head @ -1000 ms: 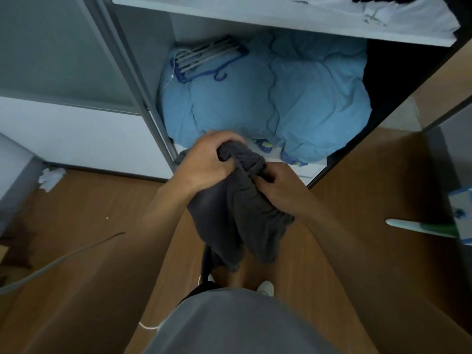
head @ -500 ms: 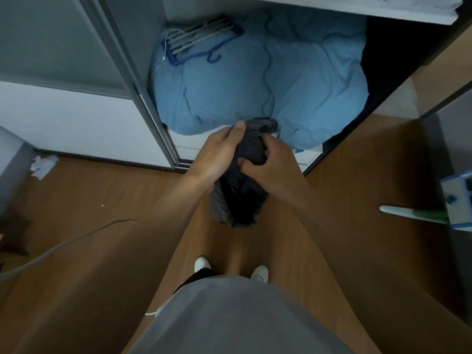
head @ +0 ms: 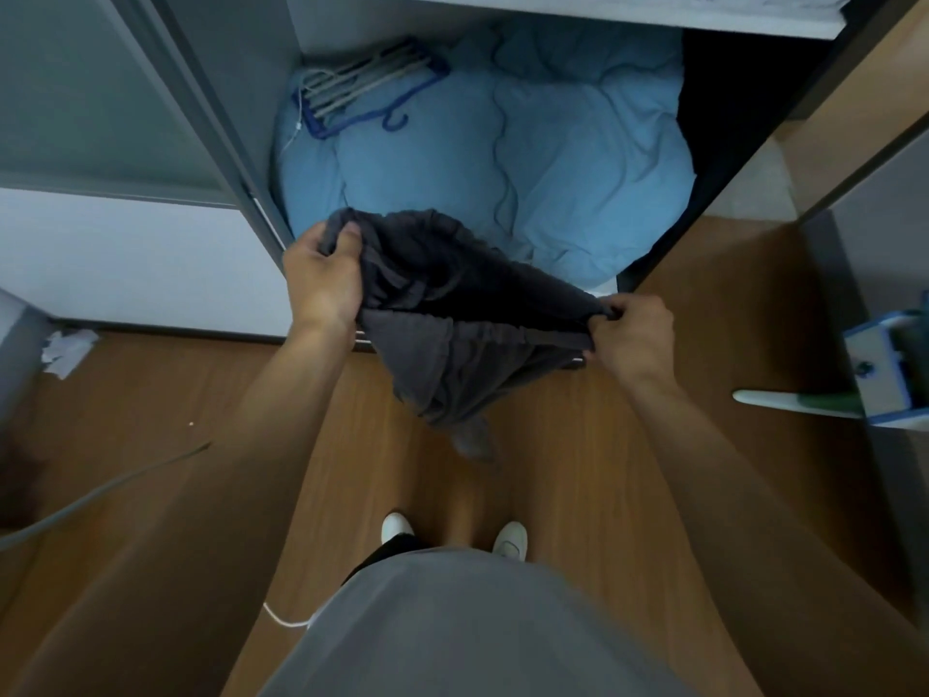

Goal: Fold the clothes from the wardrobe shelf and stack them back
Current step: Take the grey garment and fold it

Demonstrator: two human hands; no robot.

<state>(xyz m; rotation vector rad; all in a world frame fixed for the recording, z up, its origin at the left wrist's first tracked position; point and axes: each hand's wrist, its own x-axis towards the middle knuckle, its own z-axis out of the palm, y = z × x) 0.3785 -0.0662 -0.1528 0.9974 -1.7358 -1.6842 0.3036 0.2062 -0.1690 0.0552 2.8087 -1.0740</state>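
Dark garment stretched between both hands above the floor

The left hand (head: 321, 284) and right hand (head: 634, 334) each have a grip clamped on the dark grey garment (head: 452, 314), held in the air over the wooden floor (head: 578, 470); behind it, blue bedding (head: 528, 158) fills the wardrobe, with hangers (head: 362, 93) on top.

- A garment (head: 452, 314) is held at frame centre between the left hand (head: 321, 284) and the right hand (head: 631, 337).
- Behind it, bedding (head: 502, 158) is stowed in the wardrobe, hangers (head: 362, 88) on its upper left.
- Shoes (head: 397, 528) are seen at lower centre.
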